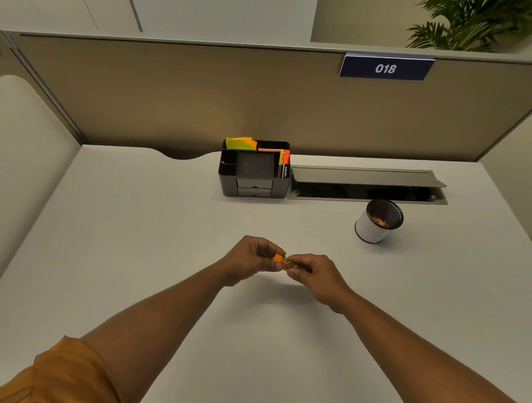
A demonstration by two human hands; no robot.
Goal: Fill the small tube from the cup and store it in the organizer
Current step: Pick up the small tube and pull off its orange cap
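Observation:
Both hands meet above the middle of the desk on a small tube with an orange cap. My left hand pinches the cap end. My right hand grips the tube's body, which its fingers mostly hide. A white cup with a dark mesh inside stands to the right and farther back, with small orange-brown bits at its bottom. The black organizer stands at the back centre, holding sticky notes and markers in its compartments.
An open cable tray with a raised grey lid lies in the desk right of the organizer. A beige partition closes off the back. The white desk curves away at the left edge.

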